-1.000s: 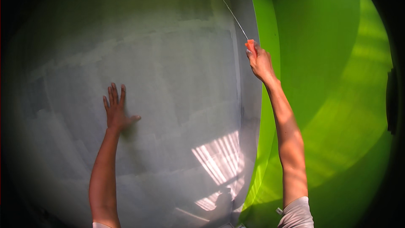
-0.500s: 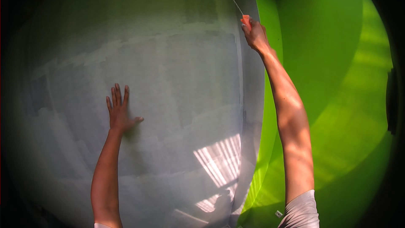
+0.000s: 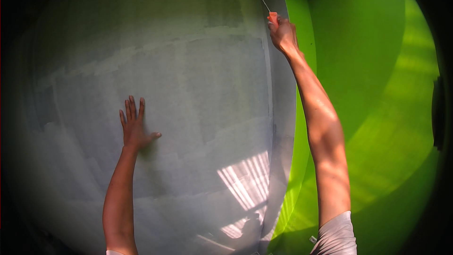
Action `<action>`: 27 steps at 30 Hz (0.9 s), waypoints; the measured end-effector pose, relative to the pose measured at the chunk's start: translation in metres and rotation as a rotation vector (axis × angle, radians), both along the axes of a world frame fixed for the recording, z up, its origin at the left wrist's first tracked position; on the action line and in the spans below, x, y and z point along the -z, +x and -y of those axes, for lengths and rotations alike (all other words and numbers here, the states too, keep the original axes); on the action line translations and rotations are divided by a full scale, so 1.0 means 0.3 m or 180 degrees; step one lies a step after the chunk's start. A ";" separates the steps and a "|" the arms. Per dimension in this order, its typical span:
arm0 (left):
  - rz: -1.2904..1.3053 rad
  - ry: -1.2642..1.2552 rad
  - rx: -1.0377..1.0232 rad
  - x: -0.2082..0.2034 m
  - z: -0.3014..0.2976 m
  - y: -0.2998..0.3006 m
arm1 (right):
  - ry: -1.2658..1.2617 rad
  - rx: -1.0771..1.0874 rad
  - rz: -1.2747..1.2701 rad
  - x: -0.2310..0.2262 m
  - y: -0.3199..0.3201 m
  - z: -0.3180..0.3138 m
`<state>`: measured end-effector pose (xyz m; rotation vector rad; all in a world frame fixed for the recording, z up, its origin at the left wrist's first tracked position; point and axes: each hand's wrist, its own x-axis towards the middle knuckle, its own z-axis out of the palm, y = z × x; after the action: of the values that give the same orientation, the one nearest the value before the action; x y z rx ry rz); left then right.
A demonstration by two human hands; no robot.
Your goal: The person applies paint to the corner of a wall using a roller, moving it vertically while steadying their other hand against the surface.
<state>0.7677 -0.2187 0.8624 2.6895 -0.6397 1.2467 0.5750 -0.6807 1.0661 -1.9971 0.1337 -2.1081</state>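
Note:
My left hand [image 3: 135, 130] lies with spread fingers on a large grey-white wall [image 3: 212, 94] streaked with uneven bands of paint. Its palm faces the wall and holds nothing. Higher up and to the right, my right hand [image 3: 285, 33] is wrapped round the orange handle of what looks like a paint roller [image 3: 273, 17]. From that handle a thin metal rod runs up and to the left, close to the wall's right-hand edge. The far end of the rod is lost in shadow at the top, so the tool's head is hidden.
A darker grey strip [image 3: 282, 89] borders the wall on its right. Beyond it stands a bright green wall [image 3: 363, 75] with bands of sunlight. A striped patch of sunlight [image 3: 247, 179] falls low on the grey wall. A small pale fitting [image 3: 313, 239] shows beside my right sleeve.
My right hand has moved slightly up and to the left with the orange handle and rod. My left hand has stayed nearly in place.

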 end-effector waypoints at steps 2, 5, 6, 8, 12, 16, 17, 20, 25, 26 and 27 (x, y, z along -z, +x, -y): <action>-0.0015 0.0002 -0.0042 -0.008 -0.011 -0.011 | -0.0004 -0.0014 -0.0026 -0.004 0.004 -0.008; -0.0021 -0.0001 -0.0049 -0.012 -0.019 -0.022 | 0.0060 0.0013 -0.0092 -0.014 0.003 -0.021; -0.0040 0.0014 -0.0076 -0.015 -0.018 -0.026 | 0.0130 0.0049 -0.0125 -0.018 0.001 -0.025; -0.0065 0.0029 -0.0096 -0.015 -0.017 -0.029 | 0.0115 0.0035 -0.0099 -0.017 0.001 -0.020; 0.0018 0.0019 -0.0101 -0.007 -0.031 -0.034 | 0.0305 -0.0054 -0.0273 0.022 0.001 -0.043; -0.0045 0.0019 -0.0175 -0.019 -0.016 -0.054 | 0.0251 -0.0134 -0.0174 0.131 0.016 -0.029; -0.0049 0.0028 -0.0188 -0.017 -0.021 -0.051 | 0.0368 -0.0095 -0.0300 0.160 0.026 -0.033; 0.0054 0.0011 -0.0130 -0.009 -0.013 -0.034 | 0.0316 -0.0216 -0.0125 0.273 0.053 -0.022; 0.0008 -0.0015 -0.0088 -0.004 -0.012 -0.036 | 0.0320 -0.0479 0.0026 0.438 0.058 -0.064; 0.0010 -0.0004 -0.0087 -0.005 -0.011 -0.039 | 0.0315 -0.0441 -0.0015 0.462 0.056 -0.064; 0.0018 -0.0012 -0.0069 -0.005 -0.011 -0.042 | 0.0325 -0.0443 -0.0013 0.487 0.048 -0.066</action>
<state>0.7551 -0.2154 0.8639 2.6978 -0.6099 1.2598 0.5894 -0.6610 0.9200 -1.8950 0.0979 -1.9714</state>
